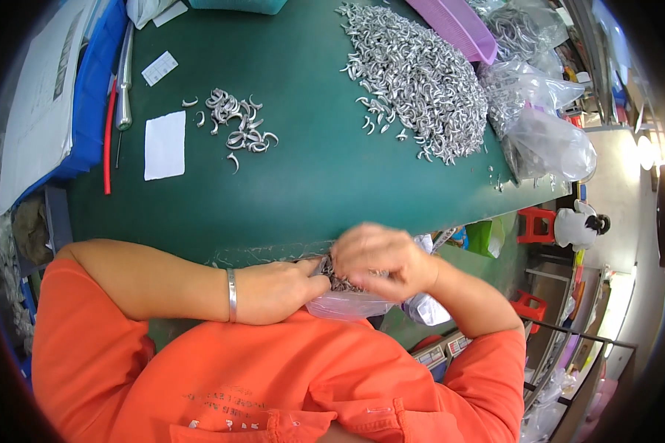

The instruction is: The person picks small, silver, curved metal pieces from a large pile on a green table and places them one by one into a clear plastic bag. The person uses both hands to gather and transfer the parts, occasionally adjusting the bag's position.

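Observation:
At the table's near edge, a clear plastic bag bulges with small grey metal pieces. My left hand, with a silver bangle on the wrist, is closed on the left side of the bag's mouth. Over the opening bends my right hand, its fingers pointing down at the pieces. Motion blurs those fingers, and whatever they hold is hidden. Farther off on the green table lies a small group of curved silver metal hooks. A much bigger heap of similar curved pieces covers the far right.
A pink plastic basket and filled clear bags border the big heap. On the left are a white paper, a red rod, a metal-handled tool and a blue tray. Beyond, a person sits near red stools.

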`<action>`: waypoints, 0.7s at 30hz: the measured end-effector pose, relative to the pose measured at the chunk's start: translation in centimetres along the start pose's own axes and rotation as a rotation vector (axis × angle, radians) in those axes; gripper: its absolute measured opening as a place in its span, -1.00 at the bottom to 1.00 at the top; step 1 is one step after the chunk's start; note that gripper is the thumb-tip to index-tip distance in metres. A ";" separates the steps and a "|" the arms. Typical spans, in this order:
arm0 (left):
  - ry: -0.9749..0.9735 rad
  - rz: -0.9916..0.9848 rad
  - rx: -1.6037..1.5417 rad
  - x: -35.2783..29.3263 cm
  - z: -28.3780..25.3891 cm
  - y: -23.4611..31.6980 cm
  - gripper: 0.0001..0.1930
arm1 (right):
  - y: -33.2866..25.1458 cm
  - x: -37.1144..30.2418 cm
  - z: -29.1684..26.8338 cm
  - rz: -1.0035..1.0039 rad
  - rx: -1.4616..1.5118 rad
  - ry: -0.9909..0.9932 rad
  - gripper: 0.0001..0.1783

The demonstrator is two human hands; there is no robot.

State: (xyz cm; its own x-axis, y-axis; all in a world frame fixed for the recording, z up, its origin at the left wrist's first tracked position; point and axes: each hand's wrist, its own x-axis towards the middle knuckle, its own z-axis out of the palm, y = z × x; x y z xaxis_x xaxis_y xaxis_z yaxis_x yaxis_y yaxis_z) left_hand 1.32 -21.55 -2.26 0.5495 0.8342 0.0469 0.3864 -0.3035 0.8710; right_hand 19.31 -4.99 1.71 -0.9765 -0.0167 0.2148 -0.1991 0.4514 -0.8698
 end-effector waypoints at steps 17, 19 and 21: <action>-0.126 -0.091 -0.003 0.0 -0.5 0.3 -0.87 | 5.5 1.1 -6.9 0.300 -0.407 0.580 -0.74; -0.096 -0.063 -0.021 0.0 -0.6 0.3 -0.87 | 5.3 -0.6 -4.8 0.325 -0.563 0.527 -0.72; -0.094 -0.087 -0.009 0.0 -0.5 0.3 -0.82 | 3.6 -0.4 -3.5 0.351 -0.275 0.416 -0.72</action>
State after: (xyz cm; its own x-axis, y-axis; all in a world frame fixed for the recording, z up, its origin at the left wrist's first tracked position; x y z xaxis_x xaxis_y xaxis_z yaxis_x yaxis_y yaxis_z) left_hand 1.01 -21.42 -1.75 0.5812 0.8104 -0.0744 0.4290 -0.2274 0.8742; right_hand 19.26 -0.21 0.07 -0.8550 0.4994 0.1401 0.2111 0.5818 -0.7854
